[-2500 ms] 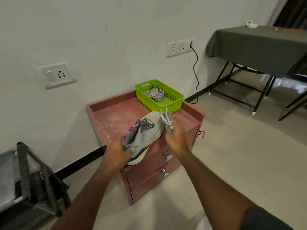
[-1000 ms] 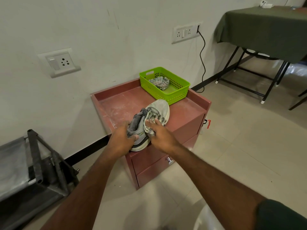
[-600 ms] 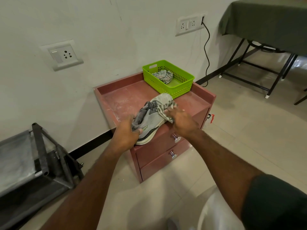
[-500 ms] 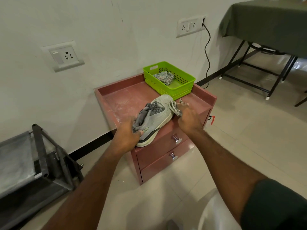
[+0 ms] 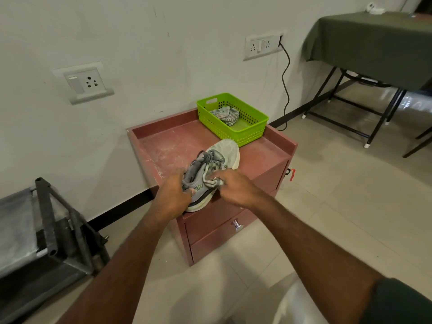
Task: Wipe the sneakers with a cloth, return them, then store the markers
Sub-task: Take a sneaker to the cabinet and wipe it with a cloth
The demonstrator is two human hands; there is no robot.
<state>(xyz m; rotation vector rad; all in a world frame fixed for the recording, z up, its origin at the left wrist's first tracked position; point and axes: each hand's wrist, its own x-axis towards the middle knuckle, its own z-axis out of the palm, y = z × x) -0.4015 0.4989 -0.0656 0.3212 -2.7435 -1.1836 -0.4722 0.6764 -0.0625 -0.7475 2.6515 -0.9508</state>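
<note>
A grey and white sneaker (image 5: 223,153) lies on its side at the front of the red cabinet top (image 5: 168,146), toe pointing toward the wall. My left hand (image 5: 174,196) grips its heel end. My right hand (image 5: 236,187) presses a striped cloth (image 5: 211,177) against the sneaker's side near the heel. A second striped cloth (image 5: 225,114) lies in the green basket (image 5: 253,132) at the back right of the cabinet top. No markers are visible.
The cabinet has two front drawers with a metal knob (image 5: 236,225). A dark metal rack (image 5: 50,230) stands on the floor to the left. A table under a green cover (image 5: 369,40) stands at the right; a black cable (image 5: 285,73) hangs from the wall socket.
My right hand with the cloth has slid back from the sneaker's toe to its heel side. My left hand keeps its hold on the heel.
</note>
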